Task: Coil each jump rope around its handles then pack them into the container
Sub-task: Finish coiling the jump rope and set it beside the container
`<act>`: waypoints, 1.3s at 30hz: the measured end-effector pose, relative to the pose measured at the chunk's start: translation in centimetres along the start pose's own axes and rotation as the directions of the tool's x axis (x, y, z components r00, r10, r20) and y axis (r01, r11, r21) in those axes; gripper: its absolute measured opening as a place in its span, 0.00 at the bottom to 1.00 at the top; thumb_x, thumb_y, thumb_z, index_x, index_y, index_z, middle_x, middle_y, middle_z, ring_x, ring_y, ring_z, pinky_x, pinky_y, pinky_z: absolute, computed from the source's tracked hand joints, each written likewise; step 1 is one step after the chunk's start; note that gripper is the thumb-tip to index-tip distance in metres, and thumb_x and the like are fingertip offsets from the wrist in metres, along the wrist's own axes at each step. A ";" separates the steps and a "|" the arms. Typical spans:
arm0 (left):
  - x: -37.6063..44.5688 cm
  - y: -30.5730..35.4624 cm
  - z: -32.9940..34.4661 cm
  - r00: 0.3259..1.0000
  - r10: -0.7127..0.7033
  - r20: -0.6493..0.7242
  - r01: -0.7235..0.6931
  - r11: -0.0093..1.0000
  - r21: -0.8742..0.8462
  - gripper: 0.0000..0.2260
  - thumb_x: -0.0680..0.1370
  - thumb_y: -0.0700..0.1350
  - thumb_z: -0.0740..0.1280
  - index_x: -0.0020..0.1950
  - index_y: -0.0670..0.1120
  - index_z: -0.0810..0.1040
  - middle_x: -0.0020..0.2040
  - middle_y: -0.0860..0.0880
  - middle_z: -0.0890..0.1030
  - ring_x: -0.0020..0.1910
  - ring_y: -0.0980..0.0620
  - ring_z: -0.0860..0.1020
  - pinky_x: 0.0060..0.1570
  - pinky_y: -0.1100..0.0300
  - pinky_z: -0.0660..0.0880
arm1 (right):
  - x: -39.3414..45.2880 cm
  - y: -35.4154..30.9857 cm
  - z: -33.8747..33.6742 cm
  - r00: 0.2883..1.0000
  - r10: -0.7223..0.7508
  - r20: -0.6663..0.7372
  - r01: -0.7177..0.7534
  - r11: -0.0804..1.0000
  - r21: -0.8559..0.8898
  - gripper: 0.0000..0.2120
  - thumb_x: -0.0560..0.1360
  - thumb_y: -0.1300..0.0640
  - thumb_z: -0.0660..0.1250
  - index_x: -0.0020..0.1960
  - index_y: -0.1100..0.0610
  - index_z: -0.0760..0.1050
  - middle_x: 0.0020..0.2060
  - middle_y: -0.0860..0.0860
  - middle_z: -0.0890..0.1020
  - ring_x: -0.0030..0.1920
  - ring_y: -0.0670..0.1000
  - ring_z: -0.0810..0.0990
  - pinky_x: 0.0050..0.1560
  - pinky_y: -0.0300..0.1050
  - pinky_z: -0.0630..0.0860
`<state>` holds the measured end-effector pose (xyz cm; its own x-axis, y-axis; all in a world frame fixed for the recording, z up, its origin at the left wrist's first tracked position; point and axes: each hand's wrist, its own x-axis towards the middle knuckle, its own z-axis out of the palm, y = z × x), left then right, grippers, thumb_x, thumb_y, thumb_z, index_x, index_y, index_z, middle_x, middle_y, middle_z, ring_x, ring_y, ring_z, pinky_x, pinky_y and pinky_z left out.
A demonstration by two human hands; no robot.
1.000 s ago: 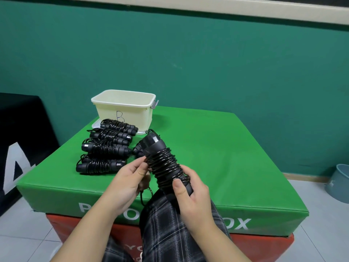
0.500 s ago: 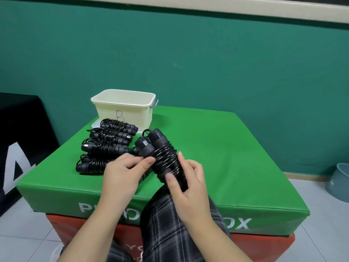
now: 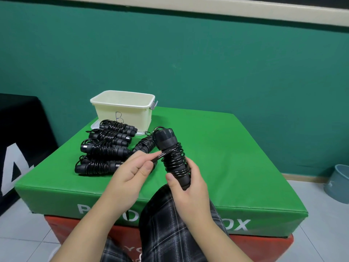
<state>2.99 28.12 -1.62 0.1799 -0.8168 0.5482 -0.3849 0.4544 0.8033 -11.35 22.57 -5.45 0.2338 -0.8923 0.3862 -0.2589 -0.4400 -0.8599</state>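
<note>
My right hand [image 3: 186, 188] grips the lower end of a black jump rope bundle [image 3: 171, 152], its handles held upright and wound with cord. My left hand [image 3: 130, 173] pinches the loose end of the cord [image 3: 159, 155] just left of the bundle. Several coiled black jump ropes [image 3: 104, 148] lie in a row on the green padded box [image 3: 226, 157], and one more coiled rope [image 3: 144, 144] lies behind my left hand. A cream container [image 3: 122, 108] marked "B" stands behind them, open on top; its inside is hidden.
The green padded box rests on a red block [image 3: 264, 248]. My leg in plaid trousers [image 3: 170, 229] is in front of it. A grey bucket [image 3: 338, 183] stands on the tiled floor at right. A black padded block [image 3: 20, 140] stands at left.
The bundle has tilted more upright. My left hand has shifted from the bundle's side to pinching the cord's end, which it has drawn out to the left.
</note>
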 end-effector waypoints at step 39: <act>0.4 -0.9 1.2 0.915 -0.265 -0.303 0.340 0.912 0.228 0.35 0.66 0.69 0.63 0.30 0.34 0.70 0.21 0.52 0.59 0.24 0.55 0.59 0.25 0.62 0.56 | -0.9 0.9 1.6 0.880 -0.462 -0.113 0.326 0.760 -0.563 0.36 0.65 0.45 0.73 0.68 0.51 0.64 0.58 0.53 0.68 0.56 0.53 0.69 0.54 0.52 0.76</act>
<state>2.34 26.98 -2.45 0.5413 -0.7601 0.3596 -0.4969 0.0559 0.8660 -10.28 23.12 -7.10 0.2194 -0.5933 0.7745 -0.6476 -0.6824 -0.3392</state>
